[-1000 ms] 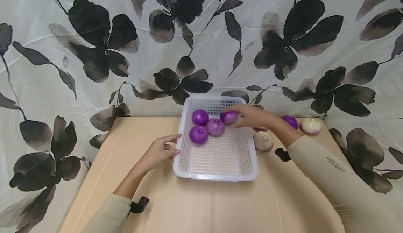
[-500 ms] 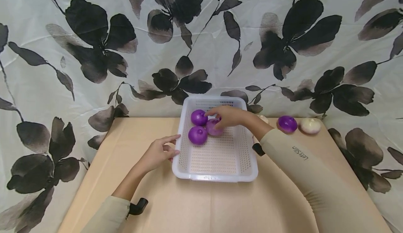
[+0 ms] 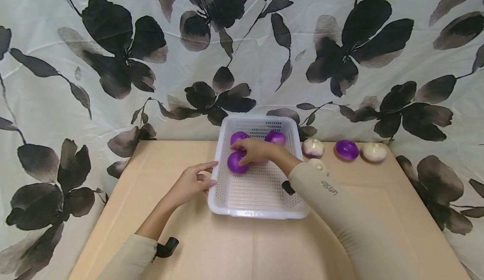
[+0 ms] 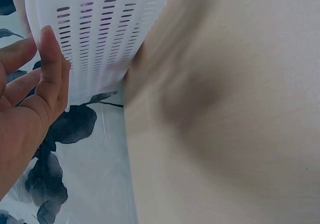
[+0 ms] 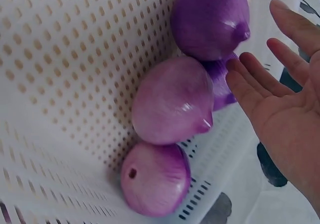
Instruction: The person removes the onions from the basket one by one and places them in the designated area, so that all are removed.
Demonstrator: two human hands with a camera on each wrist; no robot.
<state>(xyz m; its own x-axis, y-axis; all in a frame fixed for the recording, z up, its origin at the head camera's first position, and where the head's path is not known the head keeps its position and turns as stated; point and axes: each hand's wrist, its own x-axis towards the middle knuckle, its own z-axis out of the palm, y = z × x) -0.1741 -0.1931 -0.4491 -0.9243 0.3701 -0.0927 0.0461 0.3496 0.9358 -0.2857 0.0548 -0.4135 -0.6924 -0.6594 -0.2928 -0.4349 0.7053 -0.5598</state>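
Note:
A white perforated plastic basket stands on the table with several purple onions inside. My left hand holds its left rim; the left wrist view has the fingers and thumb at the basket edge. Over the onions is my right hand, fingers spread and holding nothing in the right wrist view. Nearest to it are a dark purple onion, a paler onion mostly hidden by the hand in the head view, and another purple onion. One more onion sits in the back right corner.
Right of the basket lie a white-and-purple onion, a pale onion partly behind the right sleeve, a purple onion and another whitish onion. A floral cloth hangs behind the table.
My right hand has moved left across the basket, away from the back right onion to above the left onions. My left hand has stayed at the rim.

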